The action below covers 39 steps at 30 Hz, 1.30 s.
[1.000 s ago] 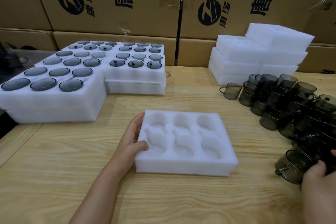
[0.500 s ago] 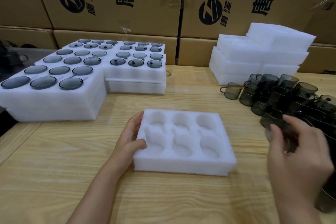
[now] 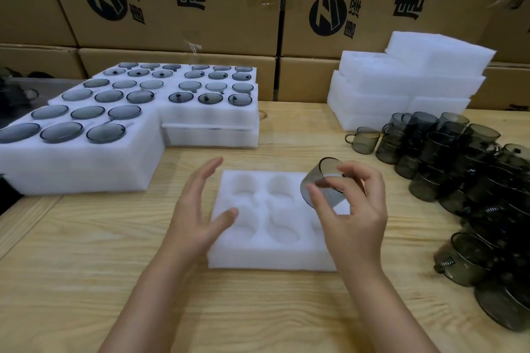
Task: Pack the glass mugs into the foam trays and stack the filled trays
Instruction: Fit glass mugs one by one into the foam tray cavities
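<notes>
Above the far right pocket of the empty foam tray (image 3: 272,261), the right hand (image 3: 352,215) pinches a tilted smoky glass mug (image 3: 321,183) by its wall between thumb and fingers. The left hand (image 3: 195,209) hovers spread at the tray's left edge, gripping nothing. Every visible pocket is bare, so filling seems only begun. Next, the mug needs levelling and seating squarely in a pocket. Loose mugs (image 3: 459,175) crowd the table on the right, filled trays (image 3: 86,163) sit far left, and spare foam trays (image 3: 401,88) are stacked behind. Cardboard cartons (image 3: 177,8) read 唐泽 beside a round black logo; the smaller characters are cut off.
</notes>
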### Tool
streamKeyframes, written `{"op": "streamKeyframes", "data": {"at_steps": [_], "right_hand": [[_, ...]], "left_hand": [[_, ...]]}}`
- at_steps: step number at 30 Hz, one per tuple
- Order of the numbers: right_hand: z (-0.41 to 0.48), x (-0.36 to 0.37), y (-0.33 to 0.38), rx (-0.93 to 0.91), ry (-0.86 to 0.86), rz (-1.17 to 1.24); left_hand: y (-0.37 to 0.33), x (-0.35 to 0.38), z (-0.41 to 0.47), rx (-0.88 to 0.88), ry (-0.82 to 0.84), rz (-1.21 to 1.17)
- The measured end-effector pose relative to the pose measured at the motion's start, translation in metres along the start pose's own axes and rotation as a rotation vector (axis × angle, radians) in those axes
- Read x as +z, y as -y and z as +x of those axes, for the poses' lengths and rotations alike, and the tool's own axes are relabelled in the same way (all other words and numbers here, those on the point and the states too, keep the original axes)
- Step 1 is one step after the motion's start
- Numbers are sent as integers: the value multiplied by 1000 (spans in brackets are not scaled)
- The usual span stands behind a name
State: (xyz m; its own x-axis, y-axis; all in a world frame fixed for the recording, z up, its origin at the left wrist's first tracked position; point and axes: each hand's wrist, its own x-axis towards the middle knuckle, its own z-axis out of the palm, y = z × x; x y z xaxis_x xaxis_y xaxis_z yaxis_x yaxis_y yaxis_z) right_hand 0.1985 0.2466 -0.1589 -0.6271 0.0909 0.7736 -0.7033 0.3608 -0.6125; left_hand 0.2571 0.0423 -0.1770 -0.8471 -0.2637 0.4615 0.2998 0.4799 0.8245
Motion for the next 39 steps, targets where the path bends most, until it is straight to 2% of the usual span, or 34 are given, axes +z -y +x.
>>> {"op": "streamKeyframes", "data": {"at_steps": [3, 6, 7, 12, 14, 17, 19, 22, 26, 29, 33, 36, 37, 39], "right_hand": [[-3, 0, 0, 4, 17, 42], [-3, 0, -1, 61, 163, 173], [-3, -1, -1, 74, 220, 201], [-2, -6, 0, 50, 284, 176], [3, -10, -2, 143, 330, 200], [8, -14, -8, 390, 406, 449], [11, -16, -12, 466, 446, 508], [12, -17, -13, 478, 416, 481], [11, -16, -15, 480, 346, 470], [10, -14, -13, 508, 339, 419], [8, -14, -13, 451, 433, 251], [9, -15, -17, 451, 396, 213], [10, -15, -18, 460, 367, 208], [14, -19, -21, 476, 310, 188]], "left_hand": [[-28, 26, 0, 150, 130, 245], [-43, 58, 9, 103, 393, 303], [-46, 65, 14, 64, 427, 271], [-45, 75, 27, -29, 373, 15], [-42, 74, 26, -52, 391, -105], [-37, 70, 26, -73, 370, -252], [-35, 68, 26, -93, 352, -279], [-33, 66, 28, -97, 318, -283], [-34, 62, 31, -145, 285, -435], [-33, 58, 31, -132, 316, -459], [-34, 59, 29, -74, 385, -381], [-33, 63, 28, -58, 363, -236], [-31, 65, 28, -62, 352, -97], [-28, 69, 27, -65, 369, 357]]}}
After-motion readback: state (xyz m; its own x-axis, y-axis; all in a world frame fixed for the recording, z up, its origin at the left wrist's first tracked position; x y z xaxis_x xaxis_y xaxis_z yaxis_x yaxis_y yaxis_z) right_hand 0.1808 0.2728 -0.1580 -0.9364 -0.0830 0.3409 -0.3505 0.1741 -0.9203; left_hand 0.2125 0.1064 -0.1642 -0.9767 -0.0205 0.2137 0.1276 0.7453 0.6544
